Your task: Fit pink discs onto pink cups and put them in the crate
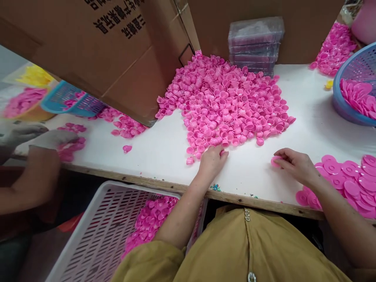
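A big heap of small pink plastic cups (229, 102) lies in the middle of the white table (305, 117). My left hand (212, 160) rests at the heap's near edge, fingers curled over a pink cup. To the right, my right hand (295, 164) holds a flat pink disc (275, 161) against the tabletop. A pile of pink discs (349, 182) lies just right of that hand.
A white slatted crate (96, 235) with pink cups stands below the table edge. Cardboard boxes (111, 51) overhang the back left. Stacked clear trays (255, 45) stand behind the heap. A blue basket (357, 78) of discs sits far right. Another person's arm (32, 180) works at left.
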Tool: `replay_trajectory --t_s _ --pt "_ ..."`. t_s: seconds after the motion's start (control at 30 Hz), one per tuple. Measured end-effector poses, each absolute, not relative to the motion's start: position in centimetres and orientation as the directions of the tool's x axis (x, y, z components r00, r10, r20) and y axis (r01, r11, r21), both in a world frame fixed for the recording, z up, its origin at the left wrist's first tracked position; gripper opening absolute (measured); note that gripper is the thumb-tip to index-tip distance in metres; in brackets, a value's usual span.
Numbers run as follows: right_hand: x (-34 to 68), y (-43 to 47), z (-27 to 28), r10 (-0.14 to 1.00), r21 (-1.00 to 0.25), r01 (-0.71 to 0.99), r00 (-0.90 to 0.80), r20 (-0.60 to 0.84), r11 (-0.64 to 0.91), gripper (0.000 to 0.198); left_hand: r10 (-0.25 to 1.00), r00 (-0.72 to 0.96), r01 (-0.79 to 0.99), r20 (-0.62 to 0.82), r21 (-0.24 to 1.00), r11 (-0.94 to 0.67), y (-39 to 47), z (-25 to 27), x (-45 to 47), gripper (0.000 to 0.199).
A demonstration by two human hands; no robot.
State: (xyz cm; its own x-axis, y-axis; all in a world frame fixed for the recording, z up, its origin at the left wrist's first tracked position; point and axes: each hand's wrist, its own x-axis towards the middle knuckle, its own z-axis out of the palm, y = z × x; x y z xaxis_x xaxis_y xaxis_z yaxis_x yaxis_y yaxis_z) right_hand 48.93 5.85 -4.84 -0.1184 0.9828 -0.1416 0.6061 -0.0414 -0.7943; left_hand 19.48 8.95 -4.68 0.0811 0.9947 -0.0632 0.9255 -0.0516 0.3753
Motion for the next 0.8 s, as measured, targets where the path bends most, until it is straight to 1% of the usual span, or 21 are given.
replay_trajectory --t_s 0.07,0.13,0.2,0.27,0.33,0.4,0.5,0.6,0.7,0.8 --pt "48.7 5.9 -5.3 0.981 -0.834 0.548 -0.126 -0.151 -0.058 0.029 0.986 0.161 0.877 -0.048 0.465 -0.121 8.0 -4.8 19.7 0.011" --pt "48.6 5.9 -5.6 0.974 -0.868 0.487 -0.131 -0.185 -0.099 0.032 0.975 0.222 0.824 -0.007 0.536 -0.183 7.1 -5.3 20.4 0.011" --pt "48.7 5.8 -5.8 0.964 -0.898 0.410 -0.132 -0.230 -0.158 0.036 0.958 0.286 0.792 0.031 0.555 -0.254 6.7 -5.9 21.7 0.013" --pt "48.7 5.8 -5.8 0.954 -0.918 0.335 -0.132 -0.270 -0.214 0.039 0.928 0.368 0.768 0.055 0.544 -0.337 6.9 -6.4 23.3 0.017" --pt "48.8 5.8 -5.7 0.950 -0.921 0.308 -0.123 -0.288 -0.239 0.039 0.896 0.442 0.740 0.053 0.543 -0.397 7.5 -6.7 24.7 0.020" --pt "48.8 5.8 -5.4 0.955 -0.909 0.350 -0.103 -0.279 -0.227 0.036 0.878 0.477 0.716 0.028 0.568 -0.407 8.1 -6.8 25.8 0.019" --pt "48.3 6.0 -4.9 0.956 -0.894 0.395 -0.105 -0.274 -0.213 0.030 0.872 0.489 0.690 -0.012 0.617 -0.378 8.7 -6.9 26.5 0.020" --pt "47.1 6.3 -4.4 0.921 -0.897 0.322 -0.141 -0.362 -0.303 0.031 0.865 0.502 0.663 -0.011 0.646 -0.377 8.8 -7.0 26.3 0.023" --pt "45.4 6.8 -4.3 0.878 -0.879 0.254 -0.164 -0.450 -0.403 0.035 0.852 0.524 0.626 0.014 0.673 -0.395 8.8 -7.2 25.8 0.022" --pt "44.0 7.4 -4.5 0.847 -0.845 0.274 -0.151 -0.510 -0.460 0.035 0.836 0.548 0.589 0.034 0.694 -0.415 8.8 -7.5 25.5 0.017"
